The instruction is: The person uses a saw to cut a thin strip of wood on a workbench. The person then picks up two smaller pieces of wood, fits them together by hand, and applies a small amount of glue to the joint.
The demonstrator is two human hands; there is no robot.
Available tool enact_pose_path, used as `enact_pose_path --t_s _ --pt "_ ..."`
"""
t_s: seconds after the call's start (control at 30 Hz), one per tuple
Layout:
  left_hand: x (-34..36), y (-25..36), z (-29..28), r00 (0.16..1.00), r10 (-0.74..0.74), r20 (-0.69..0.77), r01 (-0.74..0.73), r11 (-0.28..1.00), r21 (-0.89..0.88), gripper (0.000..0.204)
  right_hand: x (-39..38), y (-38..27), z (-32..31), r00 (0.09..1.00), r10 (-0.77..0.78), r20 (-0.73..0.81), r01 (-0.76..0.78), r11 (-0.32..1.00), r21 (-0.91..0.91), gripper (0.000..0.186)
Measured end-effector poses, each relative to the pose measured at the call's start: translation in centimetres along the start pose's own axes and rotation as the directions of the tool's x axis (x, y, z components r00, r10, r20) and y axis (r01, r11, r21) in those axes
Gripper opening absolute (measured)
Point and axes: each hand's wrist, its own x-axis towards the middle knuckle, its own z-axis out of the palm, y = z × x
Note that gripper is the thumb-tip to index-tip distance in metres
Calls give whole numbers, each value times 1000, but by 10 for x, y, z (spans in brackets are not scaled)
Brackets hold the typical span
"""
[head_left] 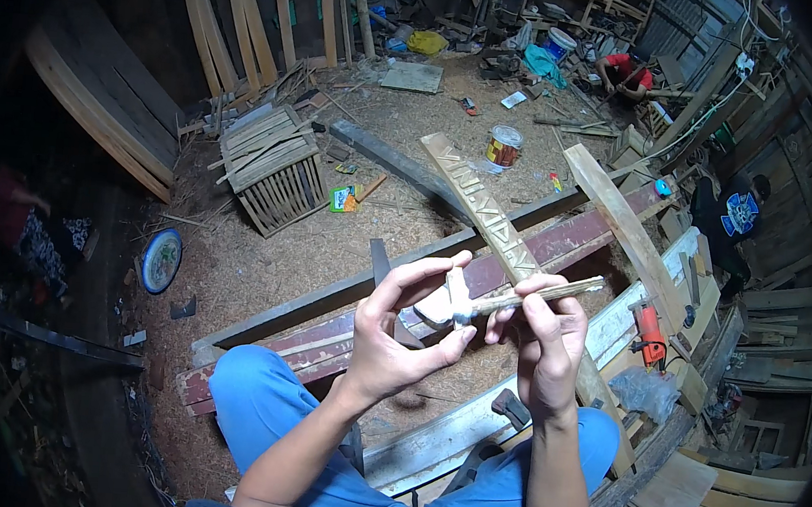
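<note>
In front of my knees, my left hand [390,333] is closed on a small pale piece [437,306], gripped between thumb and fingers; its kind I cannot make out. My right hand [549,346] pinches a thin wooden stick [570,289]. The stick's left end meets the pale piece, or lies right against it. Beneath and beyond the hands runs a carved wooden board [482,205] with triangular cuts in its face. It slants across a dark red plank [573,248].
A red power tool [649,335] and a clear plastic bag [648,395] lie at right. A slatted wooden crate [274,172] and a paint can [504,148] stand on the shavings-strewn floor. One person in red [627,75] crouches far right; another in black [735,217] is nearer.
</note>
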Motion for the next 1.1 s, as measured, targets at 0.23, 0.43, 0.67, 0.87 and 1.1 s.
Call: enact_pose_path --t_s 0.23,0.43,0.67,0.87,1.1 --pt "0 2 1 1000 -26 -6 25 1000 -9 63 -1 -2 6 1000 -17 16 18 995 -97 19" --pt "-1 3 0 1000 -7 4 7 1000 -17 63 -2 -4 0 999 -29 32 29 999 16 18" --pt "-1 3 0 1000 -12 -6 12 1000 -28 65 -3 -3 1 1000 -18 10 19 999 -38 17" --pt "-1 2 -1 1000 10 2 -10 1000 -17 64 -3 -3 -1 997 -47 67 44 998 53 19" --pt "-3 3 -1 1000 16 5 -16 1000 3 67 -2 -5 2 1000 -3 -28 5 997 79 18"
